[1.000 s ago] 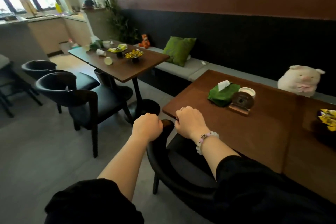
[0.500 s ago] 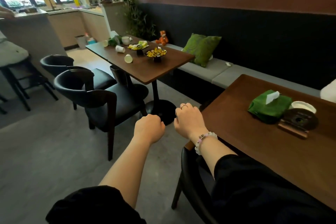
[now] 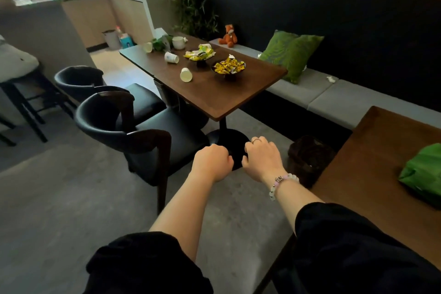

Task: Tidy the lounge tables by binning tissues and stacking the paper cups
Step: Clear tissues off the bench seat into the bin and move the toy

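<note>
Three white paper cups lie on their sides on the far brown table: one near the table's left edge, one further back, one at the far corner. A white cup stands upright behind them. Crumpled tissues lie on the grey bench and beside the green pillow. My left hand is a closed fist in the air and holds nothing. My right hand, fingers loosely curled, hovers beside it, also holding nothing. Both are well short of the far table.
A dark woven bin stands on the floor between the tables. Two black chairs line the far table's left side. Two candy bowls sit on it. A green tissue pouch lies on the near table at right.
The view has moved forward and left towards the far table. My right hand has left the near chair's back and now hangs in the air; the left fist stays raised.
</note>
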Demonstrator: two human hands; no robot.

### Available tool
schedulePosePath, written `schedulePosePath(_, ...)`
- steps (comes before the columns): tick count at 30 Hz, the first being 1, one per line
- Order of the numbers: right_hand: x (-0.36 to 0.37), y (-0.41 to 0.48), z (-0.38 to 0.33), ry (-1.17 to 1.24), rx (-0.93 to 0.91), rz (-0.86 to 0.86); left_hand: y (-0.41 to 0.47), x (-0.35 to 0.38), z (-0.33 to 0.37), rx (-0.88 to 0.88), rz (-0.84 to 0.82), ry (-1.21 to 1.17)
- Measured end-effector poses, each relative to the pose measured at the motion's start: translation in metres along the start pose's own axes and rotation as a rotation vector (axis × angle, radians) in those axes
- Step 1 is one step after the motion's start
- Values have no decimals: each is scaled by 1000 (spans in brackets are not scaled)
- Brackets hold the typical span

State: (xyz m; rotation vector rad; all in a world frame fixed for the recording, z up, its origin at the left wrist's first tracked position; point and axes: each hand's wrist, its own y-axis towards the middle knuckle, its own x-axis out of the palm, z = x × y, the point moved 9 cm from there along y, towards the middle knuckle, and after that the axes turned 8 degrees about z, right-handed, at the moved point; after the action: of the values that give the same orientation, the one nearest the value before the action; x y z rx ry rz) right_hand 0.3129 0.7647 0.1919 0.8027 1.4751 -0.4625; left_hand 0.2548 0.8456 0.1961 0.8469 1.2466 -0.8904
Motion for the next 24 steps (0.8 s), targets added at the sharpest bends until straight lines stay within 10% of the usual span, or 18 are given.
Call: schedulePosePath(24, 61, 200, 152, -99, 560, -28, 307, 53, 51, 513, -172, -59)
